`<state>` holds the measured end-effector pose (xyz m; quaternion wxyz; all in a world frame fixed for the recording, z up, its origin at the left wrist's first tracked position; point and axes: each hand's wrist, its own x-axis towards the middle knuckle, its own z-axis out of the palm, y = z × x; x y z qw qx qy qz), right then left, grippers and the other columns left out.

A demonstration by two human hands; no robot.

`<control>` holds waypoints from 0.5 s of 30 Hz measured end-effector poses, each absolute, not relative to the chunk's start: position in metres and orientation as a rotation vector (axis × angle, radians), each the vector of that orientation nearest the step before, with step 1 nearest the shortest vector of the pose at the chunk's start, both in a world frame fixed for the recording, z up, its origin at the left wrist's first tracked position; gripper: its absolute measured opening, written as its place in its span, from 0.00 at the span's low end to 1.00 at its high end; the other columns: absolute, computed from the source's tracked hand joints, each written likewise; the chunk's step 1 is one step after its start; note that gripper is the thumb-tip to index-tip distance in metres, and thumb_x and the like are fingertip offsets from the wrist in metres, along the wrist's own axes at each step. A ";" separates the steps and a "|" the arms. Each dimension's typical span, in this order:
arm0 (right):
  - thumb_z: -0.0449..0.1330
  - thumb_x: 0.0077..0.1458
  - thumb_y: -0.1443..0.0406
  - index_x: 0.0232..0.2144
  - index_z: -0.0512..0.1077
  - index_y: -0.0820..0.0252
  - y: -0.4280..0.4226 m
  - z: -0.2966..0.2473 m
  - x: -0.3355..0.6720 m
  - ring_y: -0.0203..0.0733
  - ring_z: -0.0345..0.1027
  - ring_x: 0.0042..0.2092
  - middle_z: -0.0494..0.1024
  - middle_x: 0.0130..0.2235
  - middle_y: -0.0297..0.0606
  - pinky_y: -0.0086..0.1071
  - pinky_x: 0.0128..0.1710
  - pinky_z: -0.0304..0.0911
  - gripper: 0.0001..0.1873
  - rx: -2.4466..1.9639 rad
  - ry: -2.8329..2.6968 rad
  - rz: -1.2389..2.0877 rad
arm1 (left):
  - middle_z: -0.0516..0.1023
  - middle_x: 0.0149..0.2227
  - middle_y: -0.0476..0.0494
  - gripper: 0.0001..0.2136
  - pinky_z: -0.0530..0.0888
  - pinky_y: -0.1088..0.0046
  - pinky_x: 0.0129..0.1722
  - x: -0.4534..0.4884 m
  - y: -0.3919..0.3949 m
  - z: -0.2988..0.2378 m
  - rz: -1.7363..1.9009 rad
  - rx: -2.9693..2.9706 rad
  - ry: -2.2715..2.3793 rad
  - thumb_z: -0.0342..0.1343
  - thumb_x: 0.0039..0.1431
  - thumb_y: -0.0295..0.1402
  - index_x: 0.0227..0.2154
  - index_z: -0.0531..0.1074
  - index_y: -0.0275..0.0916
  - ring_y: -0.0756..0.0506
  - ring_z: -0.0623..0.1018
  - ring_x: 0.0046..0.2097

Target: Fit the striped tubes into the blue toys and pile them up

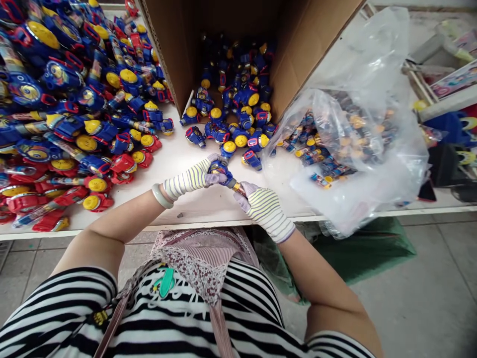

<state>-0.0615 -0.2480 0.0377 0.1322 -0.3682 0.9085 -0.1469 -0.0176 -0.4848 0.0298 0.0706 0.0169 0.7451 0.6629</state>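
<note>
Both my hands wear striped knit gloves and meet over the white table (194, 204) near its front edge. My left hand (196, 176) is closed round a small blue toy part (220, 171). My right hand (263, 206) pinches a thin stick-like piece (239, 188) that touches the blue part's end. More blue toy parts with yellow caps (233, 132) lie spilled just beyond my hands, out of a tipped cardboard box (298, 44).
A large heap of blue and red toys (70, 114) covers the table's left side. A clear plastic bag (357, 144) with small stick pieces lies on the right and hangs over the front edge. Shelving with other goods (450, 84) stands at far right.
</note>
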 end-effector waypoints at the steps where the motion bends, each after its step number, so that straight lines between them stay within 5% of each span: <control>1: 0.53 0.65 0.52 0.47 0.75 0.62 -0.248 0.036 -0.060 0.51 0.74 0.39 0.81 0.44 0.52 0.36 0.37 0.61 0.23 -1.043 2.621 -0.497 | 0.75 0.36 0.44 0.23 0.71 0.74 0.27 -0.017 -0.484 0.030 1.993 0.078 2.235 0.66 0.56 0.48 0.46 0.69 0.37 0.51 0.70 0.27; 4: 0.49 0.64 0.45 0.39 0.74 0.60 -0.247 0.021 -0.054 0.42 0.67 0.30 0.77 0.31 0.43 0.33 0.31 0.59 0.27 -0.865 2.375 -0.958 | 0.76 0.40 0.41 0.24 0.76 0.70 0.36 -0.015 -0.482 0.034 1.980 0.211 2.303 0.65 0.57 0.47 0.49 0.68 0.37 0.46 0.75 0.36; 8: 0.35 0.59 0.33 0.32 0.72 0.59 -0.254 0.002 -0.054 0.35 0.48 0.18 0.59 0.18 0.29 0.31 0.20 0.51 0.42 -0.585 1.710 -1.340 | 0.75 0.47 0.38 0.26 0.76 0.64 0.47 -0.016 -0.487 0.042 1.885 0.458 2.454 0.69 0.52 0.45 0.50 0.70 0.39 0.41 0.76 0.46; 12: 0.53 0.56 0.37 0.40 0.73 0.59 -0.262 0.010 -0.062 0.43 0.67 0.31 0.75 0.31 0.42 0.33 0.31 0.61 0.33 -0.622 2.186 -1.244 | 0.76 0.41 0.40 0.23 0.77 0.67 0.41 -0.019 -0.488 0.043 1.867 0.200 2.488 0.65 0.57 0.47 0.48 0.70 0.38 0.45 0.76 0.39; 15: 0.59 0.54 0.42 0.39 0.72 0.57 -0.259 0.016 -0.055 0.44 0.68 0.33 0.75 0.32 0.41 0.33 0.33 0.61 0.26 -0.658 2.313 -1.122 | 0.75 0.40 0.40 0.25 0.77 0.68 0.39 -0.013 -0.483 0.037 1.950 0.117 2.433 0.64 0.58 0.51 0.48 0.69 0.37 0.45 0.76 0.37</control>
